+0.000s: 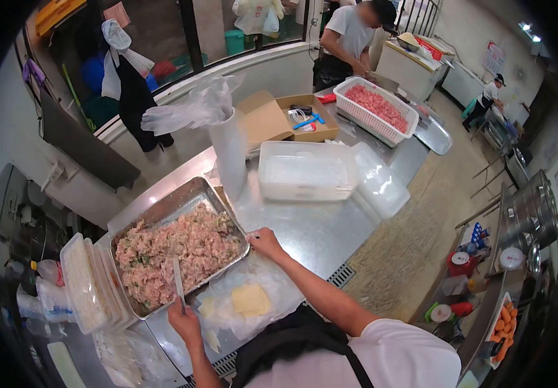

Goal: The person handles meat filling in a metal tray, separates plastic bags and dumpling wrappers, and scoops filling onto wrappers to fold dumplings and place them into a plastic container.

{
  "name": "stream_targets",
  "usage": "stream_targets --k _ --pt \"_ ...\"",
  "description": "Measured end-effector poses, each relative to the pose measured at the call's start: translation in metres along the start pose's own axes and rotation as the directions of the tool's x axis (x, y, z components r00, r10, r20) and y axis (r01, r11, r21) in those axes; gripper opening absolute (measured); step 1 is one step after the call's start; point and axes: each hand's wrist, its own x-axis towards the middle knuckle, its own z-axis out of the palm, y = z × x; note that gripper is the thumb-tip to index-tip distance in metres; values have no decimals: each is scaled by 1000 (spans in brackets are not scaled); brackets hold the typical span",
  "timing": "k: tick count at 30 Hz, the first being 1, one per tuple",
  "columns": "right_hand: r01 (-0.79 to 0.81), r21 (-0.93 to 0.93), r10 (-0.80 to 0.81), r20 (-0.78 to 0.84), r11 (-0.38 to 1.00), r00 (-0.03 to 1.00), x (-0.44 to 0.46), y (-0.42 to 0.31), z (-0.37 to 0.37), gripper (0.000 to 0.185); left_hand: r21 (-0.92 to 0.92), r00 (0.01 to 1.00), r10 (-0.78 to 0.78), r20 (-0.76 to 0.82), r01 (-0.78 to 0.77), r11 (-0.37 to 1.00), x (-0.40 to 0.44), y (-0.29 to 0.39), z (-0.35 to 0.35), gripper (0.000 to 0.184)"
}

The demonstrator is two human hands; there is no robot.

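Observation:
My left hand [185,321] is closed around the handle of a narrow, flat metal spatula [178,279], its blade resting over the meat. A deep metal tray [191,187] holds a mound of pale pink minced meat filling [172,249] flecked with green. At the tray's right corner, my right hand [266,244] is closed with its fingers on the rim. Yellow square wrappers [251,299] lie on a clear plastic sheet [279,288] just in front of me, below the tray. A few loose wrapper pieces lie to their left.
Lidded plastic containers [91,284] are stacked left of the tray. Beyond it stand a plastic bag roll [228,155], a cardboard box [317,132] and clear tubs [308,171]. A co-worker [353,39] works at the far end beside a white basket [382,132] of minced meat.

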Motion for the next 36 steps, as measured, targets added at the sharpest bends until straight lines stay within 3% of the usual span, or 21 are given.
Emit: stream_targets --k 10,15,18,19,21,22,23,25,31,33,36 --pt "2 -27 -2 18 1000 1000 -1 -1 -2 30 -108 997 -74 -7 73 991 -28 2 12 50" --pt "9 -44 -8 25 999 1000 3 12 2 30 -53 999 -28 -44 26 998 -27 -5 17 48" --pt "90 -362 -184 -235 928 955 16 57 28 29 -84 996 -53 -72 47 995 -18 -12 22 39" --pt "91 -343 -135 -105 935 985 25 70 26 29 -38 996 -44 -74 42 998 -17 -18 21 35" --pt "-12 -180 -17 -157 984 987 28 82 26 32 -73 973 22 -228 -40 997 -15 -16 12 30" --pt "66 -141 -81 -107 988 991 24 67 18 31 -132 966 -27 -258 -7 991 -10 -4 2 27" --pt "27 -41 -27 22 999 999 9 21 2 28 -129 964 -61 -259 28 991 -8 -4 0 27" --pt "-65 98 59 67 993 996 6 17 1 25 -144 954 -81 -287 41 989 -4 -11 1 27" --pt "-140 123 124 133 983 983 4 1 -1 22 -145 926 -133 -353 86 986 -7 -17 34 21" --pt "-121 105 113 74 987 991 3 1 -1 22 -164 920 -155 -359 101 981 -10 -14 36 19" --pt "-172 129 159 105 977 982 3 0 -2 22 -106 928 -103 -359 70 992 -19 -17 31 22"
